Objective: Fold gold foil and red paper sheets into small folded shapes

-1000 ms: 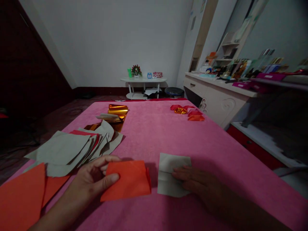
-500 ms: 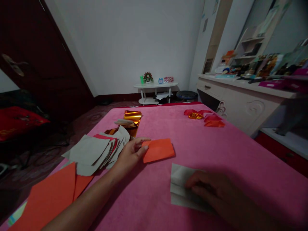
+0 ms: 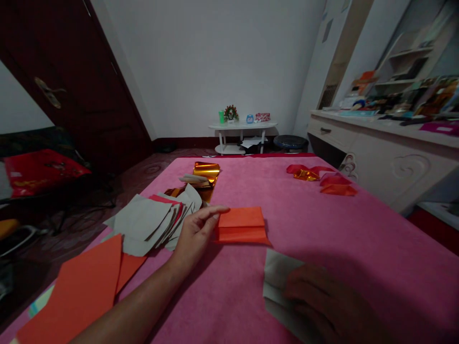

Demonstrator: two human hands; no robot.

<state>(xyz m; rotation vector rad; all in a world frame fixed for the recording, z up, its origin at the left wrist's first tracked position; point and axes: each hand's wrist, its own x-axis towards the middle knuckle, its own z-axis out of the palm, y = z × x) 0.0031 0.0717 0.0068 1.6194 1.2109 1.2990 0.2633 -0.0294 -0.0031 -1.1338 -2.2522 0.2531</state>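
My left hand (image 3: 199, 227) is at the left edge of a folded orange paper (image 3: 242, 219), its thumb and index finger closed on the upper left corner. A crease runs across that paper, and its lower flap stands partly open toward me. At the lower right, my right hand (image 3: 322, 296) is bent over a creased grey paper (image 3: 278, 272) and grips it; the hand is dim and slightly blurred, and it hides the paper's right side. Left of my left hand lies a fanned stack of grey paper sheets (image 3: 139, 222), with larger orange sheets (image 3: 84, 282) nearer me.
A pink cloth (image 3: 247, 174) covers the table. Gold foil (image 3: 206, 172) lies at the far left, and folded red, gold and orange pieces (image 3: 337, 186) at the far right. Beyond are a small white table (image 3: 244, 125), a dresser (image 3: 380, 153) and a dark door (image 3: 71, 71).
The orange paper's lower flap has come up from flat, showing a crease. My left fingers have shifted to its upper corner. The grey paper has turned slightly under my right hand. The view has swung left.
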